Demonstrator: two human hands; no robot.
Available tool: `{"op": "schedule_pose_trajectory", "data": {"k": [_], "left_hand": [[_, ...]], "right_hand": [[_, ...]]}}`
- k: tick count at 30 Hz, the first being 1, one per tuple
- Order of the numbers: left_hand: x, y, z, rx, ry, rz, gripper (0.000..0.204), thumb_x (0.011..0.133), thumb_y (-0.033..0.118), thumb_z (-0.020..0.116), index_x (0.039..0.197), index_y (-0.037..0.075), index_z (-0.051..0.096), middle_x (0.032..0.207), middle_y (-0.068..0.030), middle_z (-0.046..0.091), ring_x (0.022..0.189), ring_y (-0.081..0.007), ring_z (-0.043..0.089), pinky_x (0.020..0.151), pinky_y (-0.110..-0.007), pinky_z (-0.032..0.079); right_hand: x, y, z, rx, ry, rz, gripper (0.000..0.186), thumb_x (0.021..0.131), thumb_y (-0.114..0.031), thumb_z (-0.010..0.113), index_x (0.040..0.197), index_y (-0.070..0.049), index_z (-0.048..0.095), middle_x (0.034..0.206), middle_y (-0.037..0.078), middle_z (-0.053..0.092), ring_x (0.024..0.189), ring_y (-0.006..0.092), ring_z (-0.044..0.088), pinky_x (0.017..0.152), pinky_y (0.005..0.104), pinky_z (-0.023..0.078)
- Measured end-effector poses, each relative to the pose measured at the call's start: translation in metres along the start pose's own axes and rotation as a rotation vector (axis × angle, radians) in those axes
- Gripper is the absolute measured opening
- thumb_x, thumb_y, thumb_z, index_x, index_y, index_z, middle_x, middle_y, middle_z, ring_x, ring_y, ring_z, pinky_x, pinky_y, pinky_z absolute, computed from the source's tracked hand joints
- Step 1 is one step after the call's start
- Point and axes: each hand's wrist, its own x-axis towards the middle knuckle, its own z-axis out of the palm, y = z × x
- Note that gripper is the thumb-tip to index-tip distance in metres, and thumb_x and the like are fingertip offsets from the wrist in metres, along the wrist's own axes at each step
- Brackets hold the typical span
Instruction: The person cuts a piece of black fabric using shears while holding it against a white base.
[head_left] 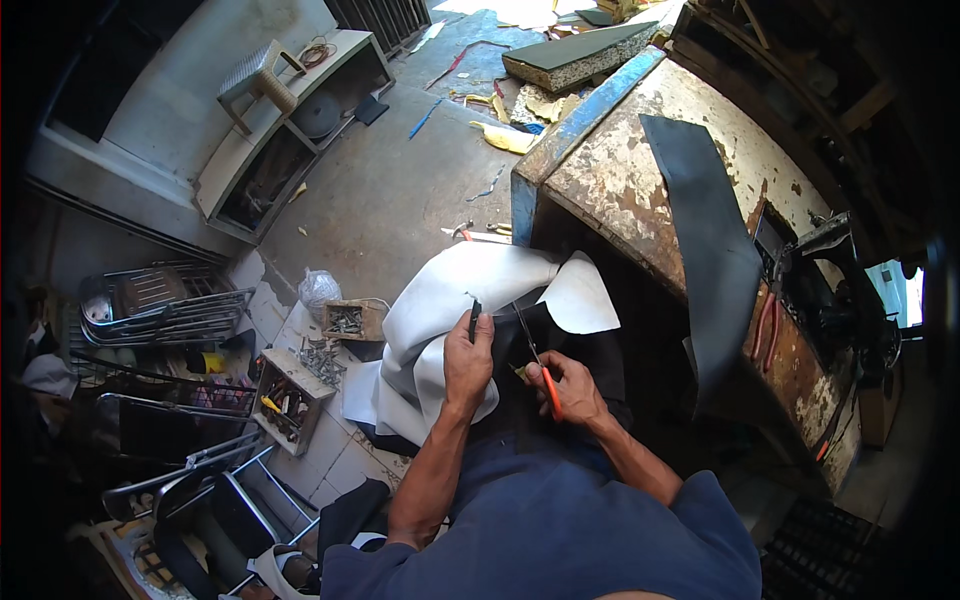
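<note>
My right hand (577,390) is closed around scissors with orange handles (551,394); their dark blades (525,328) point up and away from me. A short, narrow dark piece (475,318) sticks up from the closed fingers of my left hand (467,362); its exact kind is hard to make out. A large white sheet (440,293), soft like leatherette, lies bunched over my lap beneath and beyond my left hand. Past the scissors' tips, one white flap (582,298) folds outward. Dark cloth or material on my lap lies under the scissors.
A worn bench (620,190) stands at right, with a dark sheet (700,230) draped over it, red-handled pliers (768,325) and a black machine (850,290). Left are a box of screws (350,320), a tool drawer (290,400) and metal chair frames (170,300). Scraps litter the far floor.
</note>
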Motion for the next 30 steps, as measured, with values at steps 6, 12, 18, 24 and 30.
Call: {"op": "schedule_pose_trajectory", "data": {"k": [6,12,18,24,30], "left_hand": [[-0.005,0.008,-0.001,-0.047,0.044,0.02,0.032,0.108,0.029,0.054,0.089,0.004,0.058,0.075,0.0073,0.046,0.071,-0.005,0.037,0.063,-0.024,0.034],[-0.013,0.007,-0.004,-0.048,-0.026,-0.01,0.026,0.108,0.026,0.055,0.095,0.005,0.063,0.079,0.0103,0.046,0.073,-0.0021,0.038,0.065,-0.021,0.033],[-0.018,0.001,-0.001,-0.059,-0.026,-0.027,0.024,0.107,0.025,0.057,0.097,0.005,0.065,0.078,0.0088,0.049,0.07,-0.0033,0.04,0.063,-0.022,0.034],[-0.012,-0.01,-0.026,-0.298,0.126,-0.141,0.026,0.106,0.023,0.059,0.099,0.0,0.066,0.08,0.008,0.053,0.073,-0.0054,0.042,0.069,-0.023,0.038],[-0.035,-0.034,-0.018,0.681,0.22,0.165,0.03,0.096,0.019,0.067,0.121,0.003,0.063,0.107,-0.0117,0.065,0.101,-0.0245,0.058,0.093,-0.038,0.043]], "right_hand": [[-0.007,0.003,0.007,0.144,0.03,0.017,0.046,0.094,-0.045,0.072,0.102,0.0,0.066,0.068,0.004,0.061,0.056,0.0109,0.061,0.048,0.0298,0.051],[-0.004,0.0,0.005,0.242,0.089,-0.073,0.037,0.092,-0.034,0.077,0.1,0.0,0.066,0.065,0.002,0.059,0.054,0.0088,0.056,0.05,0.0263,0.048],[0.001,-0.054,-0.02,-0.576,0.755,-0.988,0.053,0.072,-0.034,0.093,0.093,-0.004,0.055,0.078,0.007,0.065,0.066,0.0149,0.065,0.058,0.0308,0.05],[0.022,-0.005,-0.061,0.024,0.457,-0.269,0.029,0.085,-0.014,0.082,0.092,-0.002,0.057,0.067,-0.001,0.057,0.064,0.0041,0.05,0.057,0.0242,0.042],[0.003,0.032,-0.052,0.2,0.344,-0.191,0.031,0.084,-0.015,0.084,0.094,-0.005,0.057,0.071,-0.005,0.053,0.066,0.0028,0.049,0.057,0.0218,0.039]]}}
